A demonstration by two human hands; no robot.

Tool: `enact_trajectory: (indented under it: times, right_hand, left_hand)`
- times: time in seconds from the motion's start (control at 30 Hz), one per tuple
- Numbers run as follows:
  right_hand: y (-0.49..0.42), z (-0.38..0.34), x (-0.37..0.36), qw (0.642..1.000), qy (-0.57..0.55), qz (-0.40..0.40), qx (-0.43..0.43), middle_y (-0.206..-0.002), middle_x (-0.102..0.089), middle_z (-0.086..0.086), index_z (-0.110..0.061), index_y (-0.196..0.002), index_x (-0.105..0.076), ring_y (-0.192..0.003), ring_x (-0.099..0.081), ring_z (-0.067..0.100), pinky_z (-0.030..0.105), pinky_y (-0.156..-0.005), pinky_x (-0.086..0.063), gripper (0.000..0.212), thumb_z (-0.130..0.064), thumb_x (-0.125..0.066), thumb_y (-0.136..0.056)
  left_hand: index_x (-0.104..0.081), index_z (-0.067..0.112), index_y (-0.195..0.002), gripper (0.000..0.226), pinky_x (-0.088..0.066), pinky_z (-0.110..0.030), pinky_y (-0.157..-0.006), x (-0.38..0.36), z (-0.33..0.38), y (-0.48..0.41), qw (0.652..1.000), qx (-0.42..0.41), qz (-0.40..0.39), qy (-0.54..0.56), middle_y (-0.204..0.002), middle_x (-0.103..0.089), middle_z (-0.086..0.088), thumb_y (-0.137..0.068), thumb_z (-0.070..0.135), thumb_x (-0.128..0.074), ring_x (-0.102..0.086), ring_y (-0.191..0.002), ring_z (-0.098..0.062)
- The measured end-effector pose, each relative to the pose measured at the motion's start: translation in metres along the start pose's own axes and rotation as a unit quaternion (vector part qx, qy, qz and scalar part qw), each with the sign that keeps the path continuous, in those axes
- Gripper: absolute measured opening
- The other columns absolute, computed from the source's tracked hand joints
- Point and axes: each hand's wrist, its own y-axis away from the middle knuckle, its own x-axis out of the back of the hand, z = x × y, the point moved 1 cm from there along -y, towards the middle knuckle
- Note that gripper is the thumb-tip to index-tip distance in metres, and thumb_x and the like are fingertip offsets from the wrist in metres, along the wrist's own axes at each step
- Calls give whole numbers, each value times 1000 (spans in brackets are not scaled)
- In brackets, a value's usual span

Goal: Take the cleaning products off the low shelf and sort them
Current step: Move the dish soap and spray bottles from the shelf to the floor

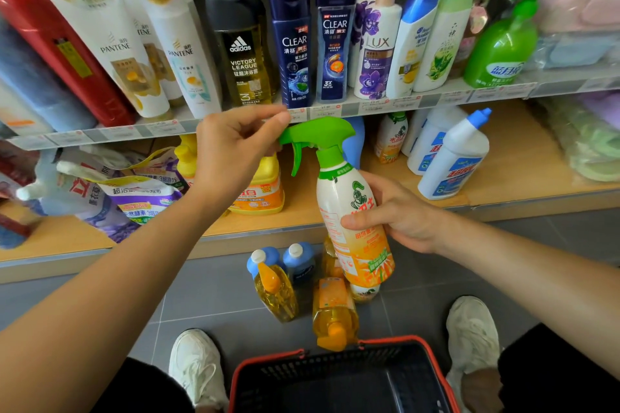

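My right hand (399, 211) is wrapped around the middle of the spray bottle (349, 208), thumb across the orange-and-white label, holding it nearly upright in the air in front of the low shelf (523, 174). My left hand (235, 151) is up at the bottle's green trigger head (318, 136), fingers curled in narrow and pinching the tip of the nozzle.

The low shelf is a pale wood-coloured board with a grey front edge. On it, to the left, lie soft refill pouches (134, 194), tipped over onto each other. A yellow-and-orange detergent jug (261, 193) stands just behind my left wrist. To the right stand 2 white bottles (449, 161) with angled blue caps, and behind them a second spray bottle of the same kind (391, 137).

The upper shelf (335, 110) carries a row of shampoo and body-wash bottles above a strip of price tags, against a dark back wall.

Below, the floor (208, 285) is grey tile. A small cluster of bottles (278, 288) stands on it just under the one I hold: yellow dish liquids with orange caps and 2 darker ones with blue tops. Nearest me sits a black basket (265, 365) with a red rim, between my 2 white shoes (198, 365).
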Motion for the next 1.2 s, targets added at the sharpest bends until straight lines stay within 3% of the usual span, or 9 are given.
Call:
enact_trajectory:
  times: [0.17, 0.37, 0.57, 0.67, 0.77, 0.9, 1.03, 1.1, 1.2]
  right_hand:
    - [0, 1, -2, 999, 22, 24, 22, -120, -70, 17, -16, -130, -60, -114, -66, 35, 49, -97, -55, 65, -5, -82, -69]
    - [-1, -3, -2, 996, 43, 58, 50, -115, -72, 13, -19, -128, -61, -109, -69, 31, 44, -91, -58, 67, -9, -86, -66]
    - [0, -1, -4, 994, 52, 80, 56, -113, -73, 9, -22, -127, -60, -106, -70, 27, 44, -88, -59, 69, -14, -89, -65]
    - [1, -2, -6, 984, 95, 128, 80, -109, -74, 1, -28, -125, -59, -99, -72, 18, 36, -80, -61, 72, -17, -93, -63]
    - [2, -3, -8, 969, 141, 173, 108, -108, -73, -6, -31, -126, -57, -96, -71, 10, 30, -76, -61, 76, -20, -96, -62]
    - [3, -1, -14, 950, 181, 212, 139, -110, -70, -7, -28, -129, -55, -97, -69, 8, 29, -77, -61, 82, -25, -98, -59]
    - [4, 2, -25, 944, 203, 201, 163, -113, -67, -10, -28, -131, -53, -102, -67, 8, 30, -79, -61, 83, -31, -96, -61]
    - [5, 3, -28, 951, 187, 180, 165, -114, -68, -10, -30, -134, -52, -103, -69, 9, 32, -80, -61, 83, -33, -94, -62]
    - [4, -2, -25, 976, 111, 112, 152, -121, -70, -3, -31, -140, -48, -109, -69, 14, 30, -82, -59, 85, -21, -90, -67]
  left_hand:
    - [-74, 20, -106, 13, -57, -21, -63, -4, -7, 0, 997, 36, -61, 21, -77, -77, 0, -99, 24, -64, -72, -68, -12]
    - [-73, 22, -112, 18, -60, -24, -76, -4, -7, 2, 999, -13, -30, 0, -93, -76, 15, -95, 20, -69, -74, -83, -11]
    - [-74, 17, -112, 26, -59, -22, -81, -6, -2, 3, 993, -85, -17, -83, -108, -71, 1, -88, 8, -76, -71, -92, -8]
    - [-75, 16, -100, 17, -54, -14, -68, -15, 1, 13, 983, -107, 48, -144, -97, -68, 2, -84, 15, -80, -65, -81, -6]
    - [-75, 22, -88, 10, -50, -17, -61, -28, 2, 23, 993, -34, 25, -112, -79, -71, 11, -84, 27, -82, -66, -71, -6]
    - [-78, 17, -107, 29, -59, -27, -75, -43, 3, 34, 997, 67, -21, -42, -91, -77, 12, -85, 35, -80, -72, -87, 2]
    - [-68, -8, -91, 48, -57, -57, -73, -57, 5, 36, 992, 107, -43, 52, -87, -74, -21, -84, 38, -78, -72, -85, -34]
    - [-65, -11, -87, 46, -56, -55, -67, -58, 7, 33, 989, 119, -36, 85, -84, -72, -25, -85, 33, -80, -70, -76, -33]
    - [-70, -1, -85, 24, -59, -39, -66, -51, 6, 26, 976, 155, -33, 147, -76, -75, -10, -87, 22, -78, -73, -74, -20]
